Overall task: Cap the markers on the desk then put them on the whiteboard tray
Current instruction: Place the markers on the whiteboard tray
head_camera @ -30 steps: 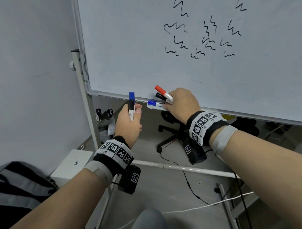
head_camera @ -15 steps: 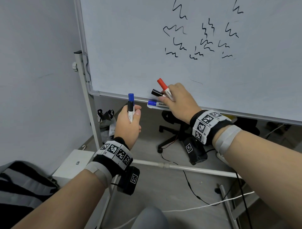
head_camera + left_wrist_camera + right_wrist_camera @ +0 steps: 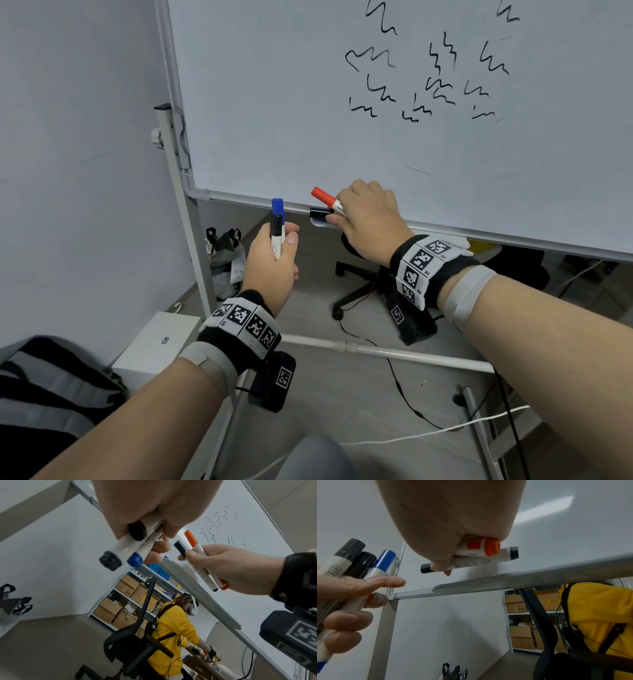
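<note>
Item: capped markers, held at the whiteboard tray (image 3: 202,588).

- Right hand (image 3: 368,222): fingers curled round two markers, a red-capped marker (image 3: 325,198) and a black-capped marker (image 3: 320,213). Both point left along the board's lower edge; the black one lies lowest, just above the tray's left end, the red one angled upward over it. Judged purpose: bundle carried lengthwise to the tray so each can be laid flat in turn.
- Left hand (image 3: 274,260): clenched round an upright bundle of markers; the right wrist view shows three, a blue-capped marker (image 3: 278,207) and two dark-capped markers (image 3: 358,555). Held left of the tray and a little below the board's edge, apart from it. Judged purpose: kept in reserve, caps up, while the right hand unloads.
- Whiteboard (image 3: 342,137): black scribbles in its upper part.
- Tray contents: something pale lies under the right hand's fingers; whether it is a marker cannot be told.
</note>
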The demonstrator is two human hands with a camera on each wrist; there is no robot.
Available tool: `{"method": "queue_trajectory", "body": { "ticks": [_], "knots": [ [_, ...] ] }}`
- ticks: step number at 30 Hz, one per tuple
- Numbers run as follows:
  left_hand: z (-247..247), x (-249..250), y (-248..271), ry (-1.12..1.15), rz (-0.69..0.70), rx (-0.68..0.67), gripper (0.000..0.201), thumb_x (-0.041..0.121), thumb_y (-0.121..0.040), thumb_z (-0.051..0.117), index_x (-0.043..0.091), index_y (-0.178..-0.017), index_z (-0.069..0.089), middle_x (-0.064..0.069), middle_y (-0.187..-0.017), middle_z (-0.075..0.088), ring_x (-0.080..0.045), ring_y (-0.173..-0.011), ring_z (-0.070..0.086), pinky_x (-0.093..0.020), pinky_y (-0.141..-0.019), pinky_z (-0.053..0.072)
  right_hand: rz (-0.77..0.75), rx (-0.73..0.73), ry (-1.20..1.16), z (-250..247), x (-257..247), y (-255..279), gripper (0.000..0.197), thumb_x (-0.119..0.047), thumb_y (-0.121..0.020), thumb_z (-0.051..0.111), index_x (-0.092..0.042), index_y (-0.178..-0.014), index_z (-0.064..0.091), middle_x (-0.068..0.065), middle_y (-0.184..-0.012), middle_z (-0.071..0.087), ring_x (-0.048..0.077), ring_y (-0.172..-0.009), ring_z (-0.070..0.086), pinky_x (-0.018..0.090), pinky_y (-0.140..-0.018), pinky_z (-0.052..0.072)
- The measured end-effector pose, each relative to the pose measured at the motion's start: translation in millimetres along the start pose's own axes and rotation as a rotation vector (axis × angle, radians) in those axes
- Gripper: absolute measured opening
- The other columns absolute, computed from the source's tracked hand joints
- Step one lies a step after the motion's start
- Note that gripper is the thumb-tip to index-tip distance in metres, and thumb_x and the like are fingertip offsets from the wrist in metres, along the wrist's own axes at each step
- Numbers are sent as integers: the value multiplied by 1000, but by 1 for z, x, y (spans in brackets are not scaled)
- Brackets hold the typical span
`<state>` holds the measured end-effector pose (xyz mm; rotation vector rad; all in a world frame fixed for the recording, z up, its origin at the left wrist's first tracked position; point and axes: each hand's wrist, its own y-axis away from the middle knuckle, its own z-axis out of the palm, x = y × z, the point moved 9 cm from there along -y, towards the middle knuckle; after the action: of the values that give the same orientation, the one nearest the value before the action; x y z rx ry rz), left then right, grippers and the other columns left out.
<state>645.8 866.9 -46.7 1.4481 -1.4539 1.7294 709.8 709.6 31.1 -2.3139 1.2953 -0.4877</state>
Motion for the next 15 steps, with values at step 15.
{"method": "queue_trajectory", "body": {
  "ticks": [15],
  "knots": [
    [4, -1, -8, 21, -8, -8, 19, 22, -105, 47, 23, -119, 60, -4, -78, 59, -10, -55, 56, -14, -47, 46, 106, 169, -358, -27, 20, 7, 27, -35, -104, 49, -15, -122, 44, -4, -83, 52, 27, -70, 55, 37, -64, 40]
  ]
}}
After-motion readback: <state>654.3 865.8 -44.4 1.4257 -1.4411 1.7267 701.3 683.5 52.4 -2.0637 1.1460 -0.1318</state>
